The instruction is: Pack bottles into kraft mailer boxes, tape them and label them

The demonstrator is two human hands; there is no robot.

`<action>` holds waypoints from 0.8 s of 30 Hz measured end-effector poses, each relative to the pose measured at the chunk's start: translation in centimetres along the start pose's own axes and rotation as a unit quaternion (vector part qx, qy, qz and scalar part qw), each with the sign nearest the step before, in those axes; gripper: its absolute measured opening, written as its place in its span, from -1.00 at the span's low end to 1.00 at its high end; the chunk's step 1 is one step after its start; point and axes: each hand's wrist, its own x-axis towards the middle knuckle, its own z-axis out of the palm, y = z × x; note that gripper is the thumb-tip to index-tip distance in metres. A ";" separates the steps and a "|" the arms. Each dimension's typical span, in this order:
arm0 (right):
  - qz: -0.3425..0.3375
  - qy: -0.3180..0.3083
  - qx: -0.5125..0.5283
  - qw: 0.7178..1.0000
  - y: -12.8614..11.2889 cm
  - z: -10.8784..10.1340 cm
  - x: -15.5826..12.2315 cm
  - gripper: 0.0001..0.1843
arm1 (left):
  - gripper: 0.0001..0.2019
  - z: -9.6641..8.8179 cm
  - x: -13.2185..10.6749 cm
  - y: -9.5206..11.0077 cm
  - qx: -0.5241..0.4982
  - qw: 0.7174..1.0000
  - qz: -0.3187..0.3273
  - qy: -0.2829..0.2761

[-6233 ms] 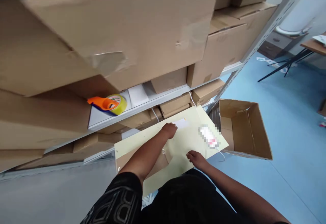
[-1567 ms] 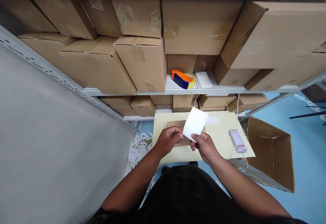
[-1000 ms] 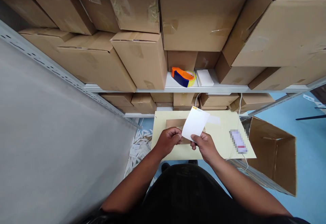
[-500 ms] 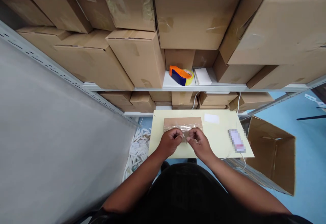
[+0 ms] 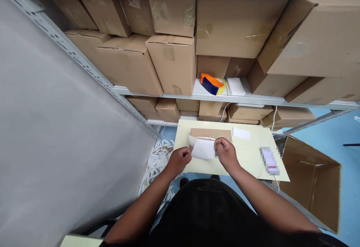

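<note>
A small white sheet (image 5: 204, 149), likely paper, is stretched between my two hands, with a thinner, paler flap at its upper left. My left hand (image 5: 180, 161) is closed, pinching at the sheet's lower left corner. At the opposite edge, my right hand (image 5: 226, 154) grips the sheet between thumb and fingers. Under it lies a flat cardboard box (image 5: 208, 132) with shiny clear tape across its top, partly covered by the sheet. Both rest over a pale yellow table (image 5: 244, 160).
A white paper slip (image 5: 241, 133) and a phone (image 5: 270, 160) with a cable lie to the right. Shelves ahead hold cartons (image 5: 171, 67), a tape dispenser (image 5: 213, 84) and a white stack (image 5: 236, 86). An open carton (image 5: 312, 183) stands right; paper scraps (image 5: 157, 160) litter the floor left.
My hands have moved apart, and the sheet between them, seen nearly edge-on before, now shows its broad white face. The whole view has shifted, with the scene lying further right.
</note>
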 end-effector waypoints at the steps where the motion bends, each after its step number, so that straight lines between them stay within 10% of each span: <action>1: -0.002 0.004 -0.003 1.000 0.0 0.2 0.2 -0.82 | -0.93 -1.4 -0.2 -1.5 0.019 1.000 -0.011 0.017; 9: -0.014 -0.023 -0.045 0.999 -0.9 1.8 0.5 -0.83 | -0.81 -13.5 -3.3 -14.2 0.198 0.964 -0.161 0.074; 14: 0.024 0.011 -0.046 0.999 -1.5 1.7 -0.6 -0.73 | -0.77 -17.8 -3.5 -18.9 0.353 0.909 -0.220 0.030; 19: 0.051 0.054 0.013 0.997 -1.0 1.2 -2.1 -0.63 | -0.66 -18.2 -1.8 -18.3 0.427 0.877 -0.213 0.055; 24: 0.035 0.089 0.040 0.995 -0.1 0.4 -3.2 -0.62 | -0.67 -13.2 0.4 -11.0 0.207 0.978 -0.035 0.017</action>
